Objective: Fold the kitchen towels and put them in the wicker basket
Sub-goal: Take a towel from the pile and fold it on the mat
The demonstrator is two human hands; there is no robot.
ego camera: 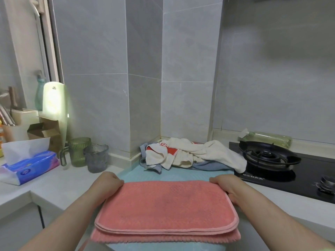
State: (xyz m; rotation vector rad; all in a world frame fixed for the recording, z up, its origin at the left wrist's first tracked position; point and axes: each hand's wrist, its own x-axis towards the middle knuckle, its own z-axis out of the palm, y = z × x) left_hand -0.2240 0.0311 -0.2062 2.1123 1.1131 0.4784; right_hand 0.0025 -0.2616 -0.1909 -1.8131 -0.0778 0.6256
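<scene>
A salmon-pink towel [165,207] lies folded in layers on a light blue mat [183,175] at the counter's front edge. My left hand [108,185] grips the towel's far left corner, fingers tucked under the fold. My right hand [227,187] grips the far right corner the same way. Behind the mat, in the wall corner, sits a crumpled pile of towels [192,154]: white, red-and-white, and grey-blue ones. No wicker basket is in view.
A black gas hob [282,171] with a burner stands to the right, a green bottle [268,138] lying behind it. On the left are two glass cups [96,157], a tissue pack [27,165], a cardboard box and a knife block.
</scene>
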